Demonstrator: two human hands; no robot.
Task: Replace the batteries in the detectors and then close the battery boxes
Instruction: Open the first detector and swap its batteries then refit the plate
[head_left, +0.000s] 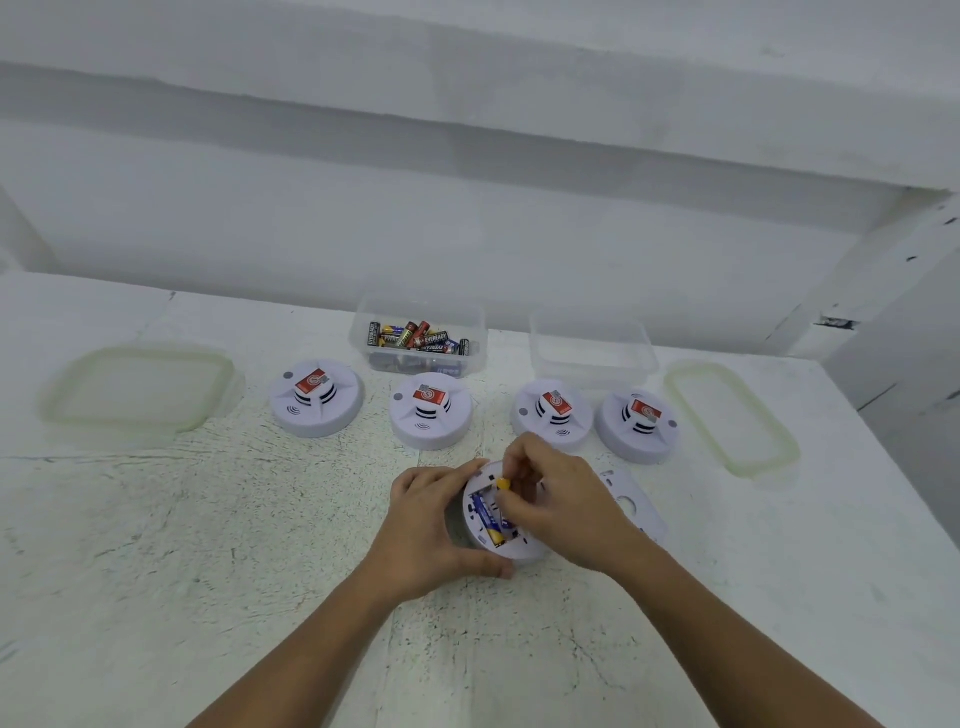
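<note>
Round white plastic detector (522, 555) lies back-up on the rough, crackled white table (208, 545). My left hand (434, 525) cups its left rim, fingers curled round it and thumb at the near edge. My right hand (563, 506) arches over the open battery box, fingers pinching a yellow-tipped battery (502, 484) just beside a blue battery (485, 515) lying in the slot.
</note>
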